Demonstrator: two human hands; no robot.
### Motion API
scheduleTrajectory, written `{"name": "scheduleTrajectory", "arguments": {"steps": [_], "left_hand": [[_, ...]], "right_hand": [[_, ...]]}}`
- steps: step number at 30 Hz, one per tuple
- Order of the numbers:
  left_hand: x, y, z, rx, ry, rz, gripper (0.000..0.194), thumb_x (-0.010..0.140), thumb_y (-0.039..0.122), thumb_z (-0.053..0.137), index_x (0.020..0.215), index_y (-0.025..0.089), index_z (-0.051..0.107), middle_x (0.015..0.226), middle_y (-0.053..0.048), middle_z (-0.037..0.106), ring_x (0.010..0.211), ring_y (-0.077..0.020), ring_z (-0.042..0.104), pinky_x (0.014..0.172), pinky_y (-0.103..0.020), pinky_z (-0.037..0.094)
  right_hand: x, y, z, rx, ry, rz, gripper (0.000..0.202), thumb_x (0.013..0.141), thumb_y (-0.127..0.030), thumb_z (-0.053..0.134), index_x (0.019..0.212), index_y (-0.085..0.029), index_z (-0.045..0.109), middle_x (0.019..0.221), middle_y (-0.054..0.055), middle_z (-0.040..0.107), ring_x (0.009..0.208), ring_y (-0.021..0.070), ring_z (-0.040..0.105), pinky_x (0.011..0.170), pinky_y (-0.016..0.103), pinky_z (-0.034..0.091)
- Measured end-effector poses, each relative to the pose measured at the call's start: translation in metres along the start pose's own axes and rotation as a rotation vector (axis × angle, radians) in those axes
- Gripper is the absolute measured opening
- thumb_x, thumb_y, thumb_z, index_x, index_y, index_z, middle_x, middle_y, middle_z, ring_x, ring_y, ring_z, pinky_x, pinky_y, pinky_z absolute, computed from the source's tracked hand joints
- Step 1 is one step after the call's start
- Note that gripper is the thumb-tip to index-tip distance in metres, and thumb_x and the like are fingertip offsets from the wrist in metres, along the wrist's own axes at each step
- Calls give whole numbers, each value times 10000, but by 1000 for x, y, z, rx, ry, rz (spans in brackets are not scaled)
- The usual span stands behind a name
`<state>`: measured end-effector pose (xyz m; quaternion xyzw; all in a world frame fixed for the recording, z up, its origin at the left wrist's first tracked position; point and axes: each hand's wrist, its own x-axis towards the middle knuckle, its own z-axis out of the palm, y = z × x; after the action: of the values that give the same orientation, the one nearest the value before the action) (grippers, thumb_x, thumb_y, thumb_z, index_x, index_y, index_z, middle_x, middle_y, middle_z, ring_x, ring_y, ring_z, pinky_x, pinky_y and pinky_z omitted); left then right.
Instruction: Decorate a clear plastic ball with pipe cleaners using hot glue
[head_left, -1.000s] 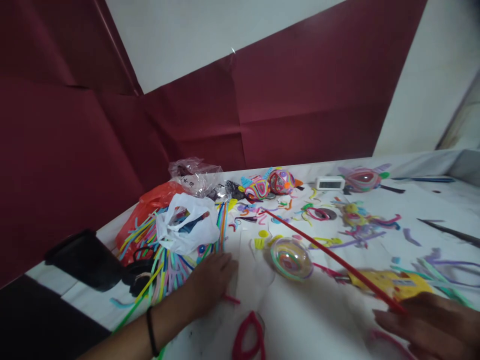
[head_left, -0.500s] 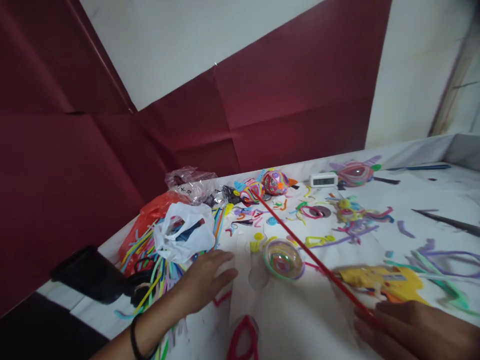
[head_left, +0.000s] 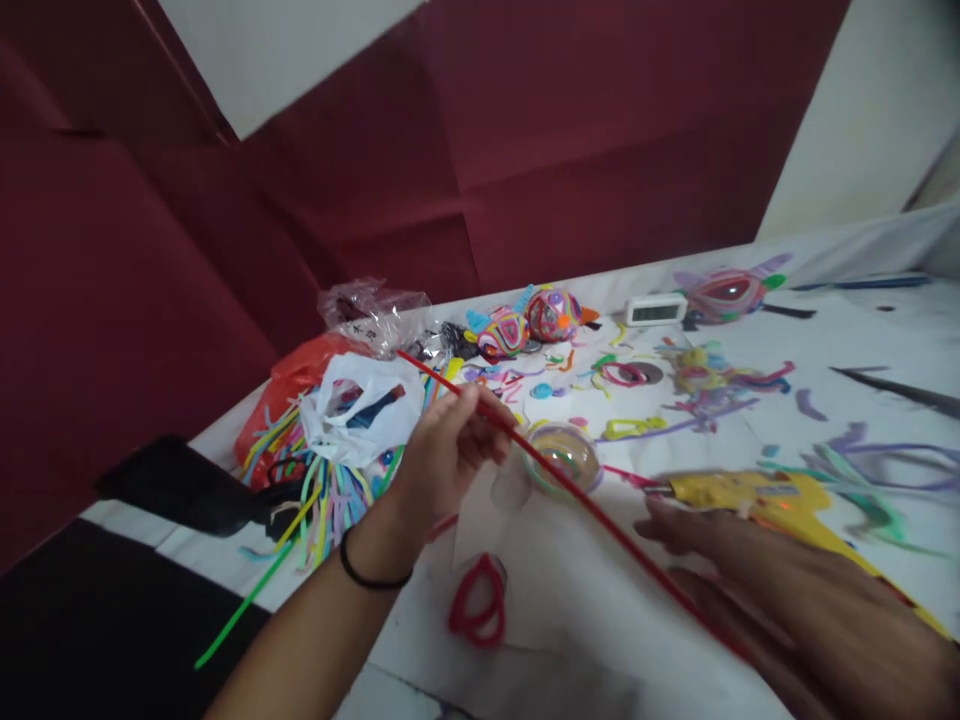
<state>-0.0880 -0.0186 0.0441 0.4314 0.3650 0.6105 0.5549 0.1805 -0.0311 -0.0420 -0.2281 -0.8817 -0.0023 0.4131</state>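
A long red pipe cleaner [head_left: 589, 505] stretches diagonally between both hands. My left hand [head_left: 457, 440] pinches it near its upper left end. My right hand [head_left: 780, 570] is at its lower right part, fingers stretched out and somewhat blurred, with the stem passing beside them. Behind the red stem sits a round clear plastic dish [head_left: 564, 450] with coloured rings inside. A yellow glue gun [head_left: 772, 493] lies just beyond my right hand. Bent dark red pipe cleaner loops [head_left: 478, 602] rest on the table below my left hand.
Pipe cleaners [head_left: 330, 510] spill from a white plastic bag [head_left: 364, 405] at left. Two colourful decorated balls [head_left: 553, 314], a white digital clock [head_left: 655, 309] and a winged ornament [head_left: 727, 292] stand at the back. Scissors [head_left: 892, 388] lie at right.
My left hand has moved up and right and taken hold of the red pipe cleaner, which was in my right hand alone. My right hand has opened out along it. The view has tilted down.
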Motion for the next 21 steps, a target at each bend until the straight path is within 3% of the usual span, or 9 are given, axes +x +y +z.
{"name": "scheduleTrajectory", "arguments": {"steps": [4,8,12,14,21], "left_hand": [[13,11,-13,-195,200,120,294,972,197,400,765,143,601,639,-3,652,476,-45,578,479,-125,459],[17,18,-17,-251,234,145,354,999,197,317,762,151,576,629,5,647,474,-47,578,467,-130,456],[9,25,-16,-254,203,165,360,1003,206,304,765,154,569,639,4,654,472,-47,578,478,-139,467],[5,29,-16,-251,214,183,360,1002,203,304,760,155,566,637,6,649,466,-47,575,473,-139,465],[-11,48,-22,-199,270,298,320,986,207,367,739,164,565,630,20,624,457,-44,563,474,-137,465]], "right_hand": [[22,-22,2,52,-131,-147,305,999,-210,318,1157,-203,579,990,38,732,870,167,680,711,261,530],[46,-61,23,169,-203,-138,475,1024,-237,159,913,-213,620,821,40,726,699,161,654,595,298,480],[56,-80,56,182,-437,-159,151,940,-207,474,1010,-194,608,978,42,696,779,190,614,649,330,467],[59,-84,71,172,-506,-173,175,890,-231,576,1061,-202,596,1032,37,677,845,209,598,687,347,462],[70,-98,99,-17,-569,-303,106,858,-173,586,950,-152,634,944,91,664,790,231,555,612,368,392]]}}
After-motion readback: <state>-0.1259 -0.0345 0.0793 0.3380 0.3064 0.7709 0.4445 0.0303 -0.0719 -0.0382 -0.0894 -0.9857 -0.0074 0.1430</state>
